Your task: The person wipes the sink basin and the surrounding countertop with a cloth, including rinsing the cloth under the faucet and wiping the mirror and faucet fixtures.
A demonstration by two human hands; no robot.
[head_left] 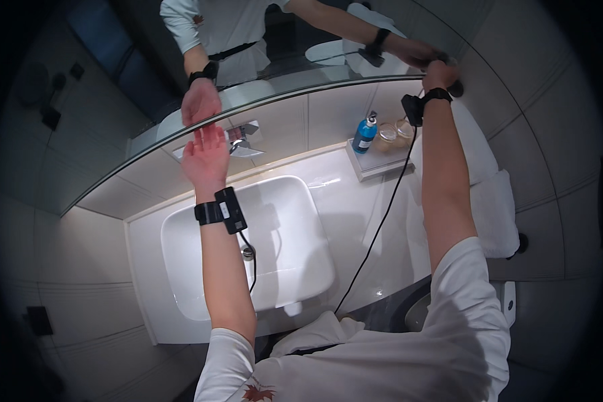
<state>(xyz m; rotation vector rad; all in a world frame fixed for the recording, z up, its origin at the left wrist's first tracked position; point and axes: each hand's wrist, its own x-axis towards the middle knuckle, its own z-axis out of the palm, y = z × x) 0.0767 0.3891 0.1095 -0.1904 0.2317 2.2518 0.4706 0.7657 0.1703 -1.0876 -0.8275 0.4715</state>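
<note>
My left hand [207,158] is palm up with its fingers apart, and nothing is in it. Its fingertips are close to the chrome faucet [243,146] on the wall, just under the lower edge of the mirror [281,100]. Below that forearm lies a white washbasin [301,241] with a metal drain [248,253]. My right hand [439,75] is raised at the right end of the mirror. A small dark round object [455,89] is beside it on the wall; blur and distance hide whether the fingers grip anything.
A blue pump bottle [365,134] and two lidded glass jars [387,132] stand on a white tray [377,170]. White towels [493,216] hang at the right wall. A black cable [382,226] runs down from the right wrist device [413,110]; another wrist device [231,211] is strapped on the left.
</note>
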